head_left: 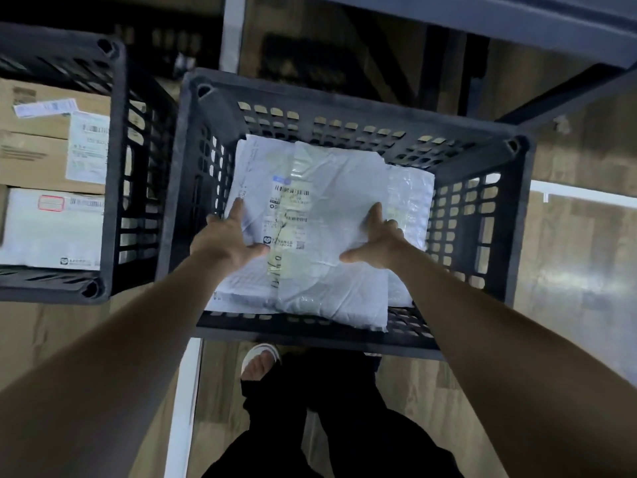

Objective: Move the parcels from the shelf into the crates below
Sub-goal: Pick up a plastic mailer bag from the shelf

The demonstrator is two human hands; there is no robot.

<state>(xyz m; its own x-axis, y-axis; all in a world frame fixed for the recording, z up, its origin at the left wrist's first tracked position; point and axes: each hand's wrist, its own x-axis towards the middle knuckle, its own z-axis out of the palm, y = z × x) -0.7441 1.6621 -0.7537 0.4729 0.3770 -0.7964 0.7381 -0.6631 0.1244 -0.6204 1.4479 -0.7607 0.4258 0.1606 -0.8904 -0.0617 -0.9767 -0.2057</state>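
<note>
Dim, bluish light. Wood-look plank floor (568, 243) with pale glare patch at 3 o'clock. Grey metal shelf frame (517, 32) at 1 o'clock; white upright post (231, 32) at 12 o'clock.

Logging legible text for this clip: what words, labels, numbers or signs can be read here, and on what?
No text is legible.
White parcel held by left hand and right hand over the middle crate: barcodes and a printed label, too blurred.
Cardboard boxes in the left crate: white shipping labels, too blurred.
White box there: red-framed stamp, small logo, unreadable.
</note>
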